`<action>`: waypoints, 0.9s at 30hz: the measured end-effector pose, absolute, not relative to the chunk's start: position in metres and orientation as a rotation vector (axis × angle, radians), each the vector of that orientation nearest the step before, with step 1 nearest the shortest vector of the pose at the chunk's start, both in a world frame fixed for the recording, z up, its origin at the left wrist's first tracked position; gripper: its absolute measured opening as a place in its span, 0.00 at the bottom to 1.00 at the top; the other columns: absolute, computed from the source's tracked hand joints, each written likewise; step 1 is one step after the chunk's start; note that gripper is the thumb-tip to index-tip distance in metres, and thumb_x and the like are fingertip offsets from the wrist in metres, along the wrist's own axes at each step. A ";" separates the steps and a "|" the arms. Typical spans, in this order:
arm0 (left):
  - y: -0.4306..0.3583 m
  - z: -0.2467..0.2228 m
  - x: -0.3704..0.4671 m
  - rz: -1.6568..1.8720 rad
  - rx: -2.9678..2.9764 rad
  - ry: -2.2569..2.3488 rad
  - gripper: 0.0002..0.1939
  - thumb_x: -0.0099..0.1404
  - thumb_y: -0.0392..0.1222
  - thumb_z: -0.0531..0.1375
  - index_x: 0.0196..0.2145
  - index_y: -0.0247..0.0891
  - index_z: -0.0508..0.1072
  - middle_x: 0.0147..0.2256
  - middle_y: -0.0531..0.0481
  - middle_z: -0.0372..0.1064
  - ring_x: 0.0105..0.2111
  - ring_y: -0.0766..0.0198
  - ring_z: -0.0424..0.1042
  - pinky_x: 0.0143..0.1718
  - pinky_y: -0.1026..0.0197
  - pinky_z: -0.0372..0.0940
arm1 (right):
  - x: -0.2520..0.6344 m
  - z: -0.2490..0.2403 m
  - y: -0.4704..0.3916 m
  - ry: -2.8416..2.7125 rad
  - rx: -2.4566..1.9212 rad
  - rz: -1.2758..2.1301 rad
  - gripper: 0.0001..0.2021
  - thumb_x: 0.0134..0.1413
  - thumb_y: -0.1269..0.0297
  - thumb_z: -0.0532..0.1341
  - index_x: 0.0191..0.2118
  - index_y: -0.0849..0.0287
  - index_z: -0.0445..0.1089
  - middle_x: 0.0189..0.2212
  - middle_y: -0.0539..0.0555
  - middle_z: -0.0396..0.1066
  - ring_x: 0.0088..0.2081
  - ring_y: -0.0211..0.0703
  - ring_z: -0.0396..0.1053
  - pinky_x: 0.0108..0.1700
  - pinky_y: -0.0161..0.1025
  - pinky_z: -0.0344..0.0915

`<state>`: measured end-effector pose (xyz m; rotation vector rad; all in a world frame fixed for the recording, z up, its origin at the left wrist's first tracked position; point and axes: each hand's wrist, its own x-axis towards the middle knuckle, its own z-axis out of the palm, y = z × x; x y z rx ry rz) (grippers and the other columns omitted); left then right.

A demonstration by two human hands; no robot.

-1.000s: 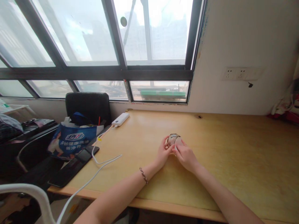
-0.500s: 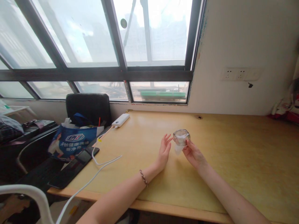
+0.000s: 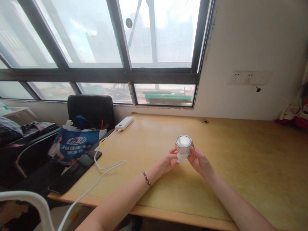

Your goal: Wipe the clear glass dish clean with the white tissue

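Note:
A small, thick-rimmed glass cup is raised just over the table, its round mouth tilted toward me. White tissue hangs under it. My right hand grips the cup's right side between thumb and fingers, with the tissue beside the thumb. From the left, my left hand has its fingers curled against the cup's lower left side, its thumb by the tissue. Some left fingertips are hidden behind the cup. A braided bracelet circles my left wrist.
The wooden table spreads under my hands. To the left are a white power bank with a white cable, a black glossy panel, a blue bag and a black chair. Windows and a wall stand behind.
My left hand has gone from spread fingers beside the cup to closing on its lower left side. The cup has tilted toward me and moved slightly left.

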<state>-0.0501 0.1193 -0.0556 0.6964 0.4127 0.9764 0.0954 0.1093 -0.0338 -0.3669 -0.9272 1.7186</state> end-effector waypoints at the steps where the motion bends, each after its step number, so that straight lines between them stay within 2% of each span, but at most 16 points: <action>1: 0.119 -0.055 -0.051 0.980 0.688 0.395 0.22 0.42 0.25 0.61 0.38 0.34 0.70 0.34 0.47 0.69 0.31 0.68 0.67 0.30 0.69 0.59 | 0.097 -0.033 0.109 -0.917 -0.364 1.726 0.10 0.49 0.66 0.57 0.38 0.62 0.69 0.38 0.55 0.69 0.41 0.45 0.65 0.45 0.40 0.59; 4: 0.119 -0.053 -0.052 0.984 0.694 0.365 0.22 0.42 0.24 0.60 0.38 0.35 0.70 0.34 0.48 0.69 0.31 0.68 0.67 0.32 0.68 0.58 | 0.099 -0.030 0.108 -0.869 -0.366 1.781 0.11 0.48 0.64 0.55 0.37 0.60 0.69 0.40 0.55 0.69 0.43 0.47 0.64 0.46 0.43 0.58; 8: 0.118 -0.056 -0.054 0.943 0.738 0.346 0.17 0.43 0.25 0.59 0.34 0.34 0.71 0.34 0.47 0.69 0.33 0.64 0.68 0.37 0.64 0.59 | 0.096 -0.032 0.108 -0.775 -0.408 1.815 0.16 0.49 0.56 0.54 0.41 0.59 0.67 0.41 0.56 0.68 0.44 0.49 0.63 0.46 0.46 0.58; 13: 0.122 -0.062 -0.056 0.949 0.758 0.337 0.19 0.45 0.29 0.61 0.38 0.34 0.70 0.39 0.44 0.68 0.39 0.60 0.68 0.46 0.59 0.56 | 0.093 -0.037 0.111 -0.748 -0.462 1.783 0.17 0.47 0.54 0.57 0.40 0.59 0.67 0.40 0.55 0.69 0.44 0.49 0.63 0.46 0.45 0.58; 21: 0.120 -0.053 -0.053 1.006 0.806 0.446 0.19 0.50 0.34 0.61 0.42 0.32 0.69 0.45 0.41 0.65 0.47 0.55 0.63 0.51 0.55 0.52 | 0.098 -0.034 0.114 -0.878 -0.466 1.585 0.11 0.48 0.64 0.59 0.38 0.61 0.67 0.37 0.56 0.69 0.40 0.46 0.65 0.45 0.43 0.58; 27: 0.126 -0.056 -0.056 1.117 0.723 0.496 0.17 0.50 0.34 0.62 0.41 0.32 0.69 0.43 0.42 0.67 0.44 0.59 0.65 0.52 0.58 0.53 | 0.103 -0.041 0.122 -0.804 -0.490 1.466 0.11 0.43 0.68 0.62 0.37 0.61 0.68 0.36 0.55 0.70 0.40 0.44 0.66 0.42 0.39 0.61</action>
